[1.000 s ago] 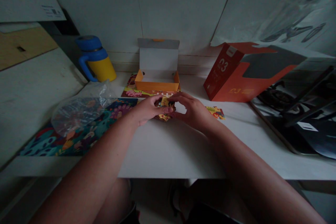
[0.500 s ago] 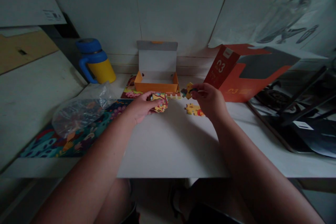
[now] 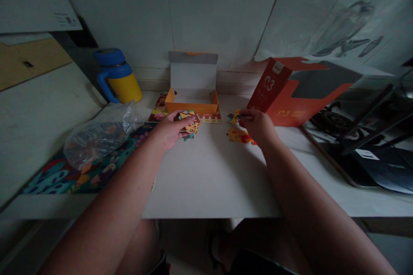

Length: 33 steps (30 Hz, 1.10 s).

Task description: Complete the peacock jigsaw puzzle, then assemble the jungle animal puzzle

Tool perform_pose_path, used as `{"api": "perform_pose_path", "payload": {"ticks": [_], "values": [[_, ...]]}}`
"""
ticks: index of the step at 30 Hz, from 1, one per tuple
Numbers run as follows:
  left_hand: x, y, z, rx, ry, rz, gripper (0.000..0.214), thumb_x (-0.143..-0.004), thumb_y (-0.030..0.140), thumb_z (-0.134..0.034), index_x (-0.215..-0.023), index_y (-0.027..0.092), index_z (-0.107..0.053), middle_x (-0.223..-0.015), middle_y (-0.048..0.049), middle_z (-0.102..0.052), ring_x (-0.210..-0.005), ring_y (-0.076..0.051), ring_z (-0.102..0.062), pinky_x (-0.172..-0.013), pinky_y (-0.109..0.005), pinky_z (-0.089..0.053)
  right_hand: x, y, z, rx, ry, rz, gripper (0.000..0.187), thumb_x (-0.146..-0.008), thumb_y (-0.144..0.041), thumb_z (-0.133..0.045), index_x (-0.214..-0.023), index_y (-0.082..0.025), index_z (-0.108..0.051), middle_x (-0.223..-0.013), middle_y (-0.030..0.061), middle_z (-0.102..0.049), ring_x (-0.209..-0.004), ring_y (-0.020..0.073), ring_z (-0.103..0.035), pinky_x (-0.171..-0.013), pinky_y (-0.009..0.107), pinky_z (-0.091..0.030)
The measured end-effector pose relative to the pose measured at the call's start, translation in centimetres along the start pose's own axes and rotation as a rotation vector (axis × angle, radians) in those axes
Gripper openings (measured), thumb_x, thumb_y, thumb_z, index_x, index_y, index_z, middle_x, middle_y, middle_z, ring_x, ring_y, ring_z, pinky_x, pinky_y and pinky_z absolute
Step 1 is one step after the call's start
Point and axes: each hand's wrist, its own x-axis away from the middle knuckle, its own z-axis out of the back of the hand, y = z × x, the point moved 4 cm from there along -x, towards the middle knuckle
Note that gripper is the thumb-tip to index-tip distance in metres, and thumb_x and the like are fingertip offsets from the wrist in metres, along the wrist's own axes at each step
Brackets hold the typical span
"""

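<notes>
Our right hand [image 3: 259, 124] pinches a yellow-and-teal piece [image 3: 235, 116] by its edge, nearer us and right of the orange box [image 3: 192, 106]; whether it touches the counter we cannot tell. Just our side of it lies a yellow-and-red strip [image 3: 239, 135], long axis roughly parallel to the box's front; our right hand is nearer. Our left hand [image 3: 170, 129] clasps a stack of printed pieces [image 3: 191, 123] before the box's left half.

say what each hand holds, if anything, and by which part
Left hand: puzzle-piece stack, by its left side. Right hand: a piece, by its right edge.
</notes>
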Motion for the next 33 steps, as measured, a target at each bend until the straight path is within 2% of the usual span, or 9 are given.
{"api": "perform_pose_path", "payload": {"ticks": [3,5,9,12,19,22,26,33], "values": [[0.2,0.2,0.0,0.004,0.013,-0.006,0.031,-0.078,0.017,-0.092,-0.103,0.017,-0.074,-0.108,-0.0116,-0.080,-0.084,-0.021,-0.076,-0.069,-0.032,-0.064,0.5,-0.4,-0.9,-0.209,-0.077,-0.017,0.030,-0.093,-0.015,-0.065,-0.120,-0.017,-0.078,-0.096,0.0100,-0.082,-0.084,0.0219,-0.080,-0.078,0.033,-0.065],[0.2,0.3,0.0,-0.003,0.025,-0.008,0.030,-0.079,0.016,-0.091,-0.103,0.017,-0.074,-0.109,-0.0116,-0.080,-0.086,-0.022,-0.077,-0.070,-0.033,-0.064,1.2,-1.2,-1.8,-0.248,-0.166,0.017,0.028,-0.094,-0.016,-0.067,-0.119,-0.018,-0.078,-0.101,0.0097,-0.082,-0.082,0.0207,-0.080,-0.075,0.031,-0.065],[0.2,0.4,0.0,-0.008,0.043,-0.006,0.028,-0.080,0.016,-0.090,-0.104,0.017,-0.074,-0.108,-0.0109,-0.079,-0.085,-0.022,-0.077,-0.069,-0.032,-0.064,3.0,-2.7,-3.5,-0.044,-0.354,0.165,0.027,-0.095,-0.018,-0.068,-0.119,-0.022,-0.078,-0.092,0.0054,-0.082,-0.074,0.0205,-0.077,-0.064,0.029,-0.060],[0.3,0.5,0.0,-0.015,0.044,-0.006,0.030,-0.079,0.018,-0.091,-0.104,0.018,-0.074,-0.106,-0.0102,-0.079,-0.084,-0.022,-0.077,-0.067,-0.031,-0.063,3.9,-3.7,-4.1,0.098,-0.434,0.272,0.026,-0.098,-0.018,-0.064,-0.118,-0.023,-0.079,-0.091,0.0040,-0.081,-0.076,0.0207,-0.075,-0.067,0.030,-0.058],[0.4,0.5,-0.1,0.013,0.032,-0.011,0.032,-0.076,0.018,-0.094,-0.101,0.018,-0.075,-0.107,-0.0100,-0.079,-0.085,-0.022,-0.077,-0.072,-0.034,-0.064,4.2,-5.1,-2.4,0.292,-0.291,0.491,0.027,-0.098,-0.017,-0.065,-0.122,-0.022,-0.077,-0.120,0.0108,-0.077,-0.093,0.0240,-0.075,-0.087,0.038,-0.058],[0.3,0.4,0.0,0.008,0.024,-0.011,0.035,-0.074,0.020,-0.096,-0.102,0.018,-0.075,-0.107,-0.0097,-0.080,-0.087,-0.022,-0.077,-0.073,-0.034,-0.064,4.5,-5.5,-2.2,0.338,-0.329,0.621,0.030,-0.096,-0.026,-0.074,-0.126,-0.023,-0.075,-0.124,0.0107,-0.076,-0.108,0.0289,-0.073,-0.098,0.044,-0.057],[0.3,0.5,-0.1,0.002,0.023,-0.003,0.033,-0.076,0.018,-0.094,-0.103,0.017,-0.075,-0.106,-0.0104,-0.080,-0.084,-0.022,-0.077,-0.071,-0.033,-0.063,4.7,-5.0,-2.8,0.426,-0.415,0.649,0.044,-0.092,-0.033,-0.082,-0.133,-0.021,-0.072,-0.126,0.0124,-0.076,-0.115,0.0327,-0.070,-0.101,0.047,-0.056],[0.3,0.4,0.0,0.003,0.031,0.004,0.031,-0.077,0.018,-0.092,-0.103,0.018,-0.075,-0.106,-0.0108,-0.080,-0.083,-0.022,-0.076,-0.070,-0.033,-0.063,4.3,-4.3,-3.0,0.466,-0.437,0.673,0.034,-0.095,-0.029,-0.077,-0.128,-0.023,-0.074,-0.123,0.0099,-0.078,-0.113,0.0313,-0.071,-0.102,0.045,-0.056]]}}
